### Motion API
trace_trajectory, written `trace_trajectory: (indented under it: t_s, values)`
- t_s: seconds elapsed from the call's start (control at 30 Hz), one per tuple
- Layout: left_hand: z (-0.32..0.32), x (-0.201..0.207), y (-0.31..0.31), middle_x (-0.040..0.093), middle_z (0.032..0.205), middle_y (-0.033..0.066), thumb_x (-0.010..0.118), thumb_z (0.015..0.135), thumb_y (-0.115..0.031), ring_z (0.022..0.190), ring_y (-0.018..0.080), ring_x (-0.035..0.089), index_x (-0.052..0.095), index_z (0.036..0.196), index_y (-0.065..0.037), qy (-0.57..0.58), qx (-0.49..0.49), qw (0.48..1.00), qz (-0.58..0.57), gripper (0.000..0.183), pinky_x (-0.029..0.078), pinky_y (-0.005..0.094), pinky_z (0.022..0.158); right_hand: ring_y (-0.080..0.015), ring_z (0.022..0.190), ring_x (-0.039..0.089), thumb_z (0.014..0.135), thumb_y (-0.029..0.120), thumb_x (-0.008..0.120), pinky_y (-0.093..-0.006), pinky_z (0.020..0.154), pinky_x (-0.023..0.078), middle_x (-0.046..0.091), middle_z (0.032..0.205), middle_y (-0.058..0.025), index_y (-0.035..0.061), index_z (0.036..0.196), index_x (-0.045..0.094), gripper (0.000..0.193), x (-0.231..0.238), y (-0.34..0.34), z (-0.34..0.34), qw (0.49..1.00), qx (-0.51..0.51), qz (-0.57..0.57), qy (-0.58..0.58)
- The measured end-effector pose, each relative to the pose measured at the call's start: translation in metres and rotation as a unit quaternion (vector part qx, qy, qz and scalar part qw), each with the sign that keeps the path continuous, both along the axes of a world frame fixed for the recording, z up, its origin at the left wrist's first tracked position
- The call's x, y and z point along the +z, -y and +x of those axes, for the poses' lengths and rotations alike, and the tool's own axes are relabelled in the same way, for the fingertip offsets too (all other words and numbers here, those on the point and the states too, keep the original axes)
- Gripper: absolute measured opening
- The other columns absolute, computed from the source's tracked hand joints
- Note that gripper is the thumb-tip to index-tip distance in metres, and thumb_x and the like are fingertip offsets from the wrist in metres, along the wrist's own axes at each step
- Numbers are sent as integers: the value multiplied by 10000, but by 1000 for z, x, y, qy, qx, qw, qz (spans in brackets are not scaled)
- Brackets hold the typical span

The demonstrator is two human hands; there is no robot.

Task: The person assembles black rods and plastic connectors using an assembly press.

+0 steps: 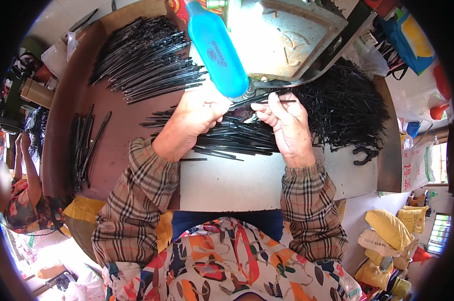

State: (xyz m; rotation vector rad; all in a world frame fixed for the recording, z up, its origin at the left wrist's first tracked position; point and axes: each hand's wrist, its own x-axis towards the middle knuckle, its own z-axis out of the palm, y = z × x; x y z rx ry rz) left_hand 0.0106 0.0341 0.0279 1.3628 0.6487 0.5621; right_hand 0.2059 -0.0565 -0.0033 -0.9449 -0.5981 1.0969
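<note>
My left hand (199, 114) is closed, fingers curled round the end of a thin black rod (252, 102) under the machine's blue guard (218, 55). To its right, my right hand (289, 125) pinches the other end of the black rod between thumb and fingers. The rod spans the gap between both hands, just below a small metal part of the machine (249, 90). A loose layer of similar rods (237, 138) lies on the worktable beneath my hands. Where exactly the rod meets the machine is hidden by the guard and bright glare.
A neat stack of black rods (151, 60) lies at the far left; a smaller bundle (84, 145) is nearer. A tangled heap of black pieces (347, 110) fills the right side. The worktable (227, 183) has raised side walls (61, 125). Another person's arms (30, 165) show at left.
</note>
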Motion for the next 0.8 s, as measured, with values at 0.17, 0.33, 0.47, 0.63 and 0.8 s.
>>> trace_trajectory:
  t_s: [0.17, 0.33, 0.47, 0.63, 0.8]
  values:
    - [0, -5, -4, 502, 727, -37, 607, 869, -123, 571, 15, 398, 567, 902, -39, -5, 3, 1000, -18, 99, 303, 169, 481, -258, 855, 701, 950, 83, 581, -280, 703, 604, 625, 955, -171, -39, 1028, 477, 178, 4, 0, -2, 1000, 0, 4, -2]
    - [3, -4, -2, 503, 745, -37, 649, 873, -92, 519, -5, 363, 558, 966, -44, -4, 7, 999, -39, 138, 242, 150, 417, -259, 843, 703, 951, 81, 579, -277, 683, 599, 630, 935, -169, -36, 1017, 478, 168, 0, -2, -1, 1000, -15, -7, 9]
    - [10, -10, 2, 516, 737, -38, 637, 847, -70, 581, 18, 429, 569, 909, -50, 13, 39, 998, 42, 94, 322, 163, 494, -256, 832, 702, 950, 82, 582, -272, 681, 596, 631, 926, -165, -29, 1008, 479, 162, -3, -3, -5, 1000, -20, 4, 10]
    - [12, -15, -11, 522, 711, -41, 620, 827, -49, 634, 46, 468, 588, 821, -49, 4, 43, 991, 127, 33, 367, 187, 577, -251, 817, 697, 945, 78, 590, -286, 692, 598, 631, 916, -159, -21, 1004, 482, 158, -12, -9, -8, 998, -51, 30, -37]
    - [20, 2, -10, 521, 612, -36, 642, 858, -68, 549, 37, 420, 614, 672, -2, 45, 93, 989, 105, 199, 335, 216, 492, -258, 824, 697, 947, 67, 580, -308, 713, 601, 644, 933, -160, -15, 1024, 506, 135, -12, -25, -5, 995, -74, 58, -45]
